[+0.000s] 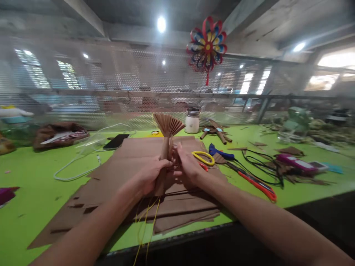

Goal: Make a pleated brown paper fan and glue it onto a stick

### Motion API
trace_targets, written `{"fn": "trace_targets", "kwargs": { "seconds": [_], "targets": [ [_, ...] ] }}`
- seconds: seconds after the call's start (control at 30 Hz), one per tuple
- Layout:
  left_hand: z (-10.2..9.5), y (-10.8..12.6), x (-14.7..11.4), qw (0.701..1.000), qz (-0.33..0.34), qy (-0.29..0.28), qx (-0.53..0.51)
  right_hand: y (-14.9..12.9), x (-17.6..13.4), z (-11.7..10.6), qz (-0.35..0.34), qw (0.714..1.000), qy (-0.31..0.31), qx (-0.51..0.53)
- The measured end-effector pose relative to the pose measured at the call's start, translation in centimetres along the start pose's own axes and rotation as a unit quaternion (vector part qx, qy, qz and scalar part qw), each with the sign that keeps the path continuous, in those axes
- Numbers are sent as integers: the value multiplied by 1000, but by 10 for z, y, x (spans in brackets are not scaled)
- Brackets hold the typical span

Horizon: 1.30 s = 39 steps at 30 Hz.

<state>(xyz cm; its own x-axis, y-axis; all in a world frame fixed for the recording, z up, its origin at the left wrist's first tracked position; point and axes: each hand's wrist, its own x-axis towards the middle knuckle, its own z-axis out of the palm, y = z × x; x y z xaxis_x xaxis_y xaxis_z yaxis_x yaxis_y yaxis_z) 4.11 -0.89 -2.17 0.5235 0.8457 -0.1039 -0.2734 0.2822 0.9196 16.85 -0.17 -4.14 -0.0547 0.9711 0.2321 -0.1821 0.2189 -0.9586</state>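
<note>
My left hand (155, 171) is wrapped around an upright brown paper tube (164, 151), its thumb pressed across the front. A pleated brown paper fan (169, 125) spreads out from the tube's top. Close against the right side of the tube, my right hand (188, 164) has its fingers bent together; what they grip is hidden. Thin yellow strings (144, 229) hang below my hands over the table's front edge. Beneath both hands lie stacked brown paper sheets (124, 162).
Right of the sheets are yellow-handled scissors (203, 158), a blue glue gun (220, 152) and a red utility knife (257, 184). Behind stand a white jar (192, 121) and several paper pieces (216, 131). A phone (116, 142) and a white cable (74, 178) lie left.
</note>
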Motion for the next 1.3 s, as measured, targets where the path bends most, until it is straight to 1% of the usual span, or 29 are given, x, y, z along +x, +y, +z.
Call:
{"fn": "trace_targets", "kwargs": {
  "seconds": [0.07,0.1,0.13,0.17,0.23,0.3,0.37,0.43,0.47,0.5,0.53,0.6,0.63,0.7,0.77,0.8,0.87,0.97,1.07,1.17,1.23,1.3],
  "targets": [
    [1,3,-1,1000,2,7,12,-2,-1,3,-75,994,3,-78],
    [0,4,-2,1000,1,4,21,-3,-1,4,-100,989,-12,-108],
    [0,6,-2,1000,5,3,30,-4,-1,4,-110,985,-30,-127],
    [-1,7,-2,999,9,5,41,-5,-1,4,-107,983,-55,-138],
    [-3,9,-2,998,10,16,61,-5,1,1,-75,981,-100,-147],
    [-5,11,-2,997,4,28,71,-4,4,-4,-53,979,-124,-151],
    [-6,13,-2,997,5,39,72,-3,9,-12,-46,980,-131,-145],
    [-8,16,-1,996,21,51,73,-5,16,-21,-24,984,-119,-133],
    [-8,18,-1,995,29,58,73,-7,20,-26,-5,987,-97,-129],
    [-10,20,0,994,37,66,74,-9,24,-32,12,989,-70,-131],
    [-11,22,1,994,44,75,73,-13,28,-38,16,989,-30,-144],
    [-16,24,3,992,52,96,67,-20,35,-53,-16,977,52,-205],
    [-18,24,5,991,51,104,63,-23,38,-62,-18,962,87,-260],
    [-25,23,8,992,40,107,63,-28,42,-83,-5,945,115,-307],
    [-31,19,11,994,17,76,74,-32,42,-107,11,922,122,-367],
    [-33,16,13,995,7,59,83,-33,40,-119,23,906,122,-406],
    [-36,12,14,994,8,37,104,-35,35,-143,46,863,108,-492],
    [-35,12,12,993,36,37,106,-38,27,-170,76,797,45,-598],
    [-31,18,7,998,30,34,35,-37,23,-185,99,738,-24,-667],
    [-27,25,1,999,23,19,-29,-35,25,-191,126,689,-68,-710],
    [-26,27,0,999,21,26,-36,-34,28,-192,139,668,-86,-726],
    [-25,27,0,999,18,34,-21,-34,30,-194,141,655,-96,-736]
  ]
}}
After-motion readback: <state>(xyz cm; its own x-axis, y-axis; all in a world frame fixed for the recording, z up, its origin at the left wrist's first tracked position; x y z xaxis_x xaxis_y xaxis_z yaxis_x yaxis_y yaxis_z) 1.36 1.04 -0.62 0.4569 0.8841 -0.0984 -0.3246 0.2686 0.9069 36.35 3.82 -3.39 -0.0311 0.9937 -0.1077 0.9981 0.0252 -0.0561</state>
